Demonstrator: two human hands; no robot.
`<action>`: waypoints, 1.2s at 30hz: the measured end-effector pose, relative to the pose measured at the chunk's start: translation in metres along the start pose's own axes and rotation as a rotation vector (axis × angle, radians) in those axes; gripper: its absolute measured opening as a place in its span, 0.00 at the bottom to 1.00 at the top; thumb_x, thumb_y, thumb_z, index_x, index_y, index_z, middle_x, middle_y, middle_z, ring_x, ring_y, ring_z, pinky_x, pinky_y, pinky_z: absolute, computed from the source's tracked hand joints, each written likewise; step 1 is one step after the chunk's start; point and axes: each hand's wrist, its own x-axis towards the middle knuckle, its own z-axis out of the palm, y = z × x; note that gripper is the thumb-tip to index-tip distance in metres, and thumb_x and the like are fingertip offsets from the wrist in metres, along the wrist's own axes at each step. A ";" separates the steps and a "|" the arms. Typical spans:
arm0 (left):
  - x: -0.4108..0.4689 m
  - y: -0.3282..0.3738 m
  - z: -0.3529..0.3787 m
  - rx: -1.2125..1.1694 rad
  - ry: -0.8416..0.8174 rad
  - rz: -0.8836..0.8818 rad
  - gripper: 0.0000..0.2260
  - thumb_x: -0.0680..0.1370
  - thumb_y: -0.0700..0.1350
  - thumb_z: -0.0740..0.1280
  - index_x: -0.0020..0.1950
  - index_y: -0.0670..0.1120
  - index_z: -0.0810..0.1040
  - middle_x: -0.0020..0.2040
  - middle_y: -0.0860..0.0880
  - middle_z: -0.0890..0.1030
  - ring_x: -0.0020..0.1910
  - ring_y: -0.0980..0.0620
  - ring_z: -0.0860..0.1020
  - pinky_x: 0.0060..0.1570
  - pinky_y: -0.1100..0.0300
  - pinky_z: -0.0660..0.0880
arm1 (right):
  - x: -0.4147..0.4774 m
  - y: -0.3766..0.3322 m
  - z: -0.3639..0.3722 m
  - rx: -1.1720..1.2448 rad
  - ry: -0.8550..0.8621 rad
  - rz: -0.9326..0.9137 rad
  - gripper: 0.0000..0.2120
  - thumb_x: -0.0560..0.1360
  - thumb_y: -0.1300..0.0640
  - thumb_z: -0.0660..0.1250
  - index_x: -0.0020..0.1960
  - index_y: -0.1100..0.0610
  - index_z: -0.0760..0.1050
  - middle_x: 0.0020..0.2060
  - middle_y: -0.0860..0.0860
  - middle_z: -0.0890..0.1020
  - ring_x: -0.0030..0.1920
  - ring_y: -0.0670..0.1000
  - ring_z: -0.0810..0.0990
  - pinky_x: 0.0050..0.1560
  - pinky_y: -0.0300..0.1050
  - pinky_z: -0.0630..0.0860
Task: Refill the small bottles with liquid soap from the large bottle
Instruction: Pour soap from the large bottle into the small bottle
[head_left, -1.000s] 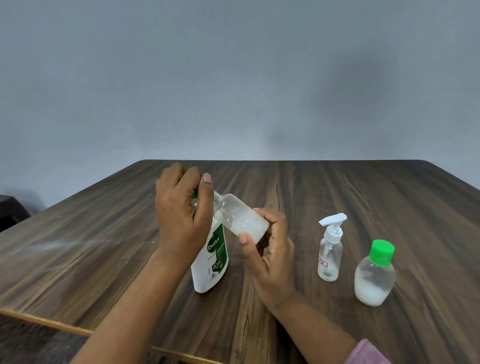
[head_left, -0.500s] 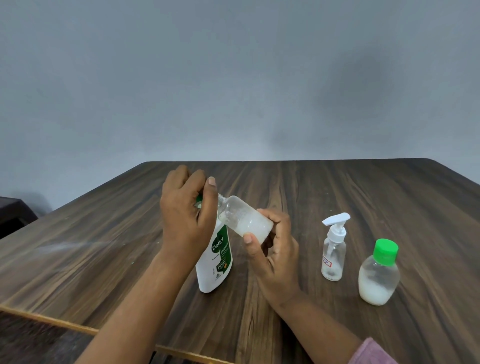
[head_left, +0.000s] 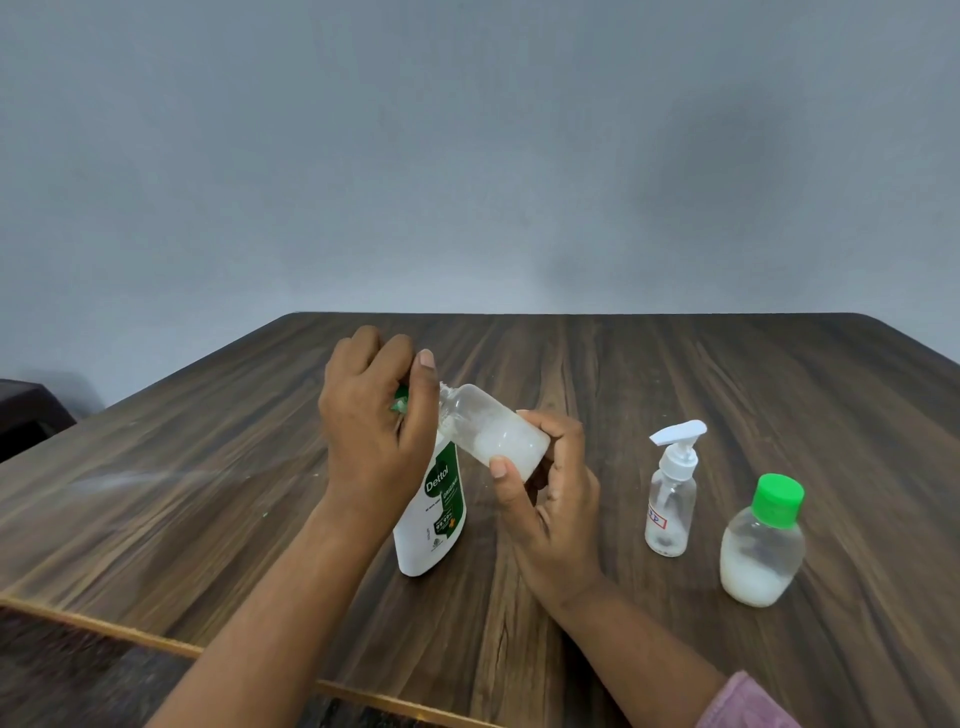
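Small bottle (head_left: 498, 439), green cap (head_left: 400, 404) still gripped

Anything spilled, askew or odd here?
No spill shows. The right hand holds the small bottle tilted, the left hand grips a green cap. A pale streak on the table's left looks odd: smear or glare, unclear.

Tilted small bottle (head_left: 498, 436), part full, mouth beside standing large bottle (head_left: 434, 519).

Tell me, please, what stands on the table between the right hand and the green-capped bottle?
A small clear pump bottle with a white head stands upright there, touching neither the right hand nor the green-capped bottle; the head view shows it.
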 end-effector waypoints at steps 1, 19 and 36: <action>0.000 0.000 0.000 -0.001 0.005 -0.004 0.13 0.77 0.43 0.58 0.33 0.47 0.62 0.32 0.52 0.63 0.34 0.52 0.62 0.35 0.64 0.57 | 0.000 0.001 0.000 0.000 -0.002 0.006 0.15 0.76 0.47 0.63 0.58 0.55 0.66 0.43 0.42 0.74 0.40 0.40 0.77 0.34 0.27 0.70; 0.001 -0.002 -0.001 0.033 0.014 0.009 0.12 0.76 0.44 0.59 0.33 0.48 0.62 0.31 0.53 0.63 0.32 0.53 0.62 0.36 0.56 0.60 | -0.001 0.001 0.000 -0.009 -0.004 -0.008 0.15 0.75 0.50 0.64 0.58 0.53 0.67 0.43 0.42 0.75 0.39 0.41 0.77 0.34 0.28 0.70; 0.000 -0.002 0.000 0.052 0.026 0.014 0.11 0.76 0.45 0.59 0.34 0.48 0.62 0.32 0.51 0.64 0.32 0.51 0.63 0.36 0.54 0.62 | -0.001 0.001 0.001 -0.019 -0.002 -0.010 0.15 0.76 0.48 0.63 0.58 0.54 0.66 0.43 0.40 0.74 0.38 0.39 0.76 0.33 0.28 0.70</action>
